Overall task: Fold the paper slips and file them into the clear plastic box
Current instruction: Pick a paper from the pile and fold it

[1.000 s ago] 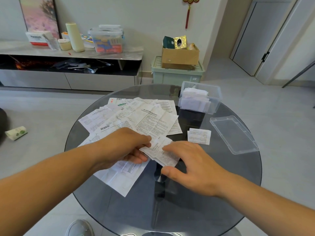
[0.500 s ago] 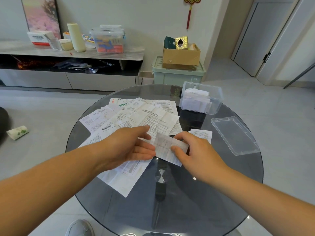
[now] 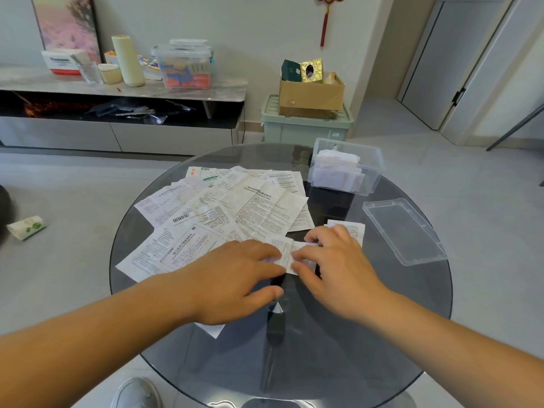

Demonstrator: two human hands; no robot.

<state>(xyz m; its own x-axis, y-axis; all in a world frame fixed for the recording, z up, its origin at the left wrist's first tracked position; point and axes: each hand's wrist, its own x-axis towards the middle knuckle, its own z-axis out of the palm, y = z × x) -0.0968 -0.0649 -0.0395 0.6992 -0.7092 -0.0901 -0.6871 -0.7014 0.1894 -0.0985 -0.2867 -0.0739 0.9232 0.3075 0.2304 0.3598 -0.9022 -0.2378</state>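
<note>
— While flattening the paper slip [image 3: 287,251] on the counter [image 3: 353,334]: hand status?
— Left hand [image 3: 232,284] flat, pressing; right hand [image 3: 332,269] pinching its edge. Loose papers [image 3: 235,207] crowding left; clear plastic box [image 3: 374,175], lid [image 3: 403,231] beyond right.

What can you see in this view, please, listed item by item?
glass table: one, dark, round, centre
unfolded paper slips: many, white printed, spread over the table's left half
part-folded slip: one, white, table's middle, right of the spread
folded slip: one, white, on the table left of the lid
clear plastic box: one, open, table's far right
filed slips: several, white, inside the clear plastic box
lid: one, clear, flat on the table's right
storage bin: one, pale green, floor beyond the table
cardboard box: one, brown, on the storage bin
low cabinet: one, grey, left wall
paper roll: one, white with green print, floor at left
left hand: one, fingers flat on the part-folded slip
right hand: one, fingers curled on the part-folded slip
</note>
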